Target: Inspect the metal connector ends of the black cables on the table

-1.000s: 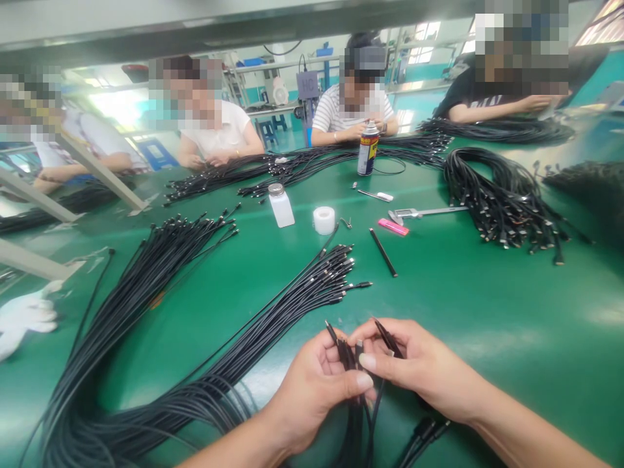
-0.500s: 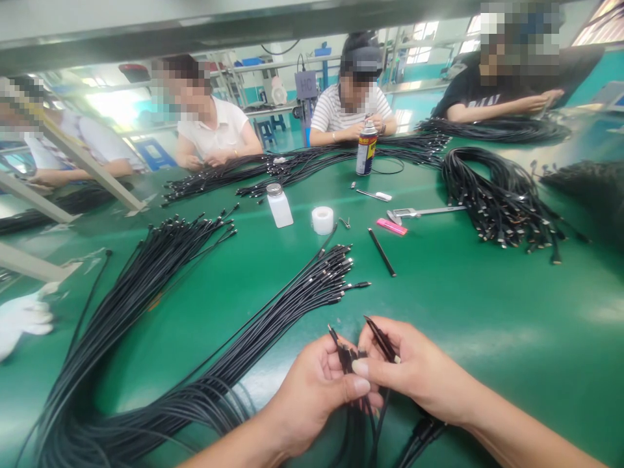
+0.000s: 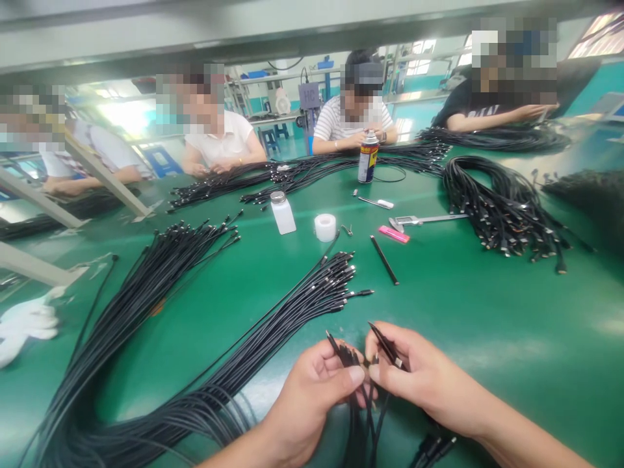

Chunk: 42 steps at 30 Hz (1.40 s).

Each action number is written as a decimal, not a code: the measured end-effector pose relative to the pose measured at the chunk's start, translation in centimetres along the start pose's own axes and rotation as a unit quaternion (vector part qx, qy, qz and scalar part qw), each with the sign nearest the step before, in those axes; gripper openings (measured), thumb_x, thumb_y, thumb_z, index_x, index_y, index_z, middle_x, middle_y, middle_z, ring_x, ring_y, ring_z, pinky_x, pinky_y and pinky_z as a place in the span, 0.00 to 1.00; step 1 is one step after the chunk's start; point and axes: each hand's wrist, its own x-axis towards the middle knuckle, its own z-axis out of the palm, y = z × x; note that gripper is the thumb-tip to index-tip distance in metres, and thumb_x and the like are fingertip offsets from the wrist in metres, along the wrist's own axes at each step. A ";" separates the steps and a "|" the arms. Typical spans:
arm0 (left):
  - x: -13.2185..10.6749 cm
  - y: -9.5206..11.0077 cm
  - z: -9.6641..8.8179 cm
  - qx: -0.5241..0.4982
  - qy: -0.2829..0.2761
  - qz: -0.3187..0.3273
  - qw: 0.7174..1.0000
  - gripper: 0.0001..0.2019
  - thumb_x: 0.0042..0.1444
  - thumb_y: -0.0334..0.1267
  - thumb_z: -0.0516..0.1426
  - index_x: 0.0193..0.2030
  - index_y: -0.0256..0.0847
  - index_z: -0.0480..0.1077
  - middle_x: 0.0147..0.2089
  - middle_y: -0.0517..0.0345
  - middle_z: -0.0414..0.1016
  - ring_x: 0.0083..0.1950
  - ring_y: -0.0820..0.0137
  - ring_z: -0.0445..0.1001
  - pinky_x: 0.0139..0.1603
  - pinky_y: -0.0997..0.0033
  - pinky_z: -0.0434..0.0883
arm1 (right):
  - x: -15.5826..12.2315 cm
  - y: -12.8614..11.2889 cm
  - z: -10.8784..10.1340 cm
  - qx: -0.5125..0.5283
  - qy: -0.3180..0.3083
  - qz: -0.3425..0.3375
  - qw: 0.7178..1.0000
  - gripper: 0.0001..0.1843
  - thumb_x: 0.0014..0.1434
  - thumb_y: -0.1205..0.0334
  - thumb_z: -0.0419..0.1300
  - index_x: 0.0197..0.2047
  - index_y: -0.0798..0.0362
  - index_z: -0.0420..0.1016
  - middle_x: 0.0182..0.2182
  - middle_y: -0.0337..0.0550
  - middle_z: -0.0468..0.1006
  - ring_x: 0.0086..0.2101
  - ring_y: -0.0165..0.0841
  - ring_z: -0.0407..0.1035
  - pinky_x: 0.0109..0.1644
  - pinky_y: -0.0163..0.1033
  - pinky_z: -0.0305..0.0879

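We look across a green workbench (image 3: 487, 351) toward metal shelving (image 3: 273, 84), blue stools (image 3: 271, 132), a teal wall (image 3: 592, 81) and daylit windows (image 3: 423, 47) in a bright factory room.

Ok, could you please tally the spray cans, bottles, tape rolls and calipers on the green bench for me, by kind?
Spray can: 1
Bottle: 1
Tape roll: 1
Caliper: 1
Total: 4
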 end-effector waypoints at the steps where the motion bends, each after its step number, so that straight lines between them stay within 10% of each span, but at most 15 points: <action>1: 0.0 -0.1 -0.1 -0.002 0.009 0.000 1.000 0.12 0.53 0.37 0.67 0.38 0.32 0.70 0.32 0.52 0.75 0.32 0.71 0.73 0.36 0.71 0.70 | -0.1 -0.1 -0.3 -0.035 0.004 -0.003 0.999 0.05 0.60 0.66 0.57 0.32 0.52 0.63 0.27 0.36 0.70 0.30 0.31 0.66 0.36 0.35 0.60; 12: 0.4 -0.9 -0.7 -0.028 0.043 0.006 0.999 0.16 0.61 0.49 0.58 0.35 0.36 0.66 0.27 0.58 0.69 0.24 0.71 0.71 0.28 0.70 0.70 | -1.0 -1.4 -2.0 -0.217 -0.062 0.023 0.974 0.10 0.53 0.70 0.59 0.25 0.53 0.61 0.23 0.32 0.62 0.27 0.27 0.55 0.31 0.31 0.52; 31: 0.3 -0.7 -0.5 0.018 0.028 0.016 0.999 0.19 0.48 0.38 0.70 0.38 0.35 0.64 0.30 0.59 0.72 0.29 0.71 0.75 0.35 0.70 0.71 | -1.9 -1.0 -3.2 -0.315 -0.200 0.021 0.927 0.03 0.53 0.65 0.68 0.30 0.53 0.79 0.28 0.35 0.75 0.28 0.27 0.65 0.31 0.30 0.57; 42: 0.2 -1.1 0.1 0.059 0.015 0.024 0.998 0.21 0.45 0.41 0.71 0.36 0.36 0.64 0.32 0.55 0.74 0.27 0.73 0.74 0.32 0.71 0.72 | -1.1 -0.5 -1.7 -0.181 -0.052 0.022 0.982 0.04 0.64 0.59 0.59 0.40 0.49 0.74 0.34 0.38 0.75 0.35 0.32 0.67 0.38 0.34 0.62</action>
